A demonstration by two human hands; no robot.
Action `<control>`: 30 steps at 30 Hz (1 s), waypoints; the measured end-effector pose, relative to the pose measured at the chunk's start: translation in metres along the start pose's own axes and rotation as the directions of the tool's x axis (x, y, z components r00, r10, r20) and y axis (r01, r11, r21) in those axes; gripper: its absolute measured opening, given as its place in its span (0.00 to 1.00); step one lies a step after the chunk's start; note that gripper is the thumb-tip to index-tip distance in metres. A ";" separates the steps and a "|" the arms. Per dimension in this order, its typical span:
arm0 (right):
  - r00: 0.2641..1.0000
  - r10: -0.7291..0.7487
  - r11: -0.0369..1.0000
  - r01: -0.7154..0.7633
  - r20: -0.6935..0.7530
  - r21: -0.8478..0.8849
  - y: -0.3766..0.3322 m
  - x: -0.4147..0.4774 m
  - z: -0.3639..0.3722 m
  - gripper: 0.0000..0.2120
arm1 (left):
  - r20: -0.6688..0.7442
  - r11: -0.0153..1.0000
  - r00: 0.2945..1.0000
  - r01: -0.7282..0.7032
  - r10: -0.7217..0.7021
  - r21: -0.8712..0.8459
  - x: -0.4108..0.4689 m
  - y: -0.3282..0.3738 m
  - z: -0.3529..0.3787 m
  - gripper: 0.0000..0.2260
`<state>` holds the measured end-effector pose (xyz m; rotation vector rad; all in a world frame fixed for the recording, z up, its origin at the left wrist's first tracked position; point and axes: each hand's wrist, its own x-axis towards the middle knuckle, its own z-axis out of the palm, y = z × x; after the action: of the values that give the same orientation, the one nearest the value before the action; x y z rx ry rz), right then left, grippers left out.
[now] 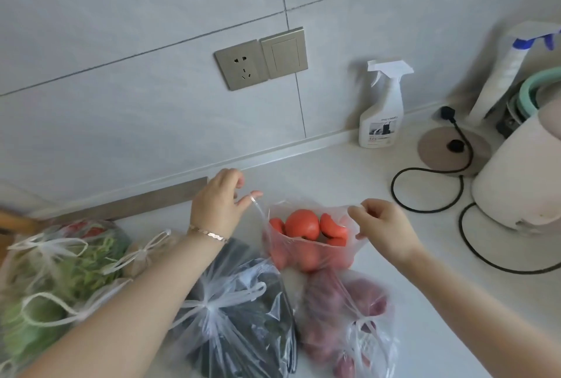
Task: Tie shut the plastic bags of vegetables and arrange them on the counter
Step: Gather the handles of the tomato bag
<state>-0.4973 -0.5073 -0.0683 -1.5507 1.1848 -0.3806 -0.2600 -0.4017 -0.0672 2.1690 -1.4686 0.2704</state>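
The bag of tomatoes (306,244) stands open-mouthed on the white desk (349,177), near the middle. The left hand (217,204) has its grip pinched on the bag's left handle, pulled up taut; the right hand (384,225) has its grip pinched on the bag's right edge. Just near of it lie a knotted bag of dark vegetables (239,317) and a bag of reddish-purple vegetables (346,311). Left are knotted bags of greens (60,268). Far right stand a spray bottle (383,107) and a kettle (522,171).
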 end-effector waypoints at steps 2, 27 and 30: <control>0.999 0.048 0.990 -0.049 0.011 0.129 -0.006 -0.001 0.002 0.12 | 0.139 0.868 0.916 0.400 -0.376 -0.294 -0.007 0.013 0.009 0.17; 0.791 0.259 0.886 -0.423 0.554 0.190 -0.042 0.058 0.054 0.06 | 0.781 0.595 0.603 0.570 0.166 -0.567 0.023 0.037 0.060 0.24; 0.867 0.282 0.958 -0.232 0.410 -0.168 -0.038 0.059 0.053 0.13 | 0.766 0.678 0.614 0.481 0.193 -0.556 0.018 0.039 0.071 0.12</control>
<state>-0.4127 -0.5301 -0.0739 -1.4492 1.0526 0.2081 -0.2967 -0.4636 -0.1089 1.6980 -1.3661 -1.3231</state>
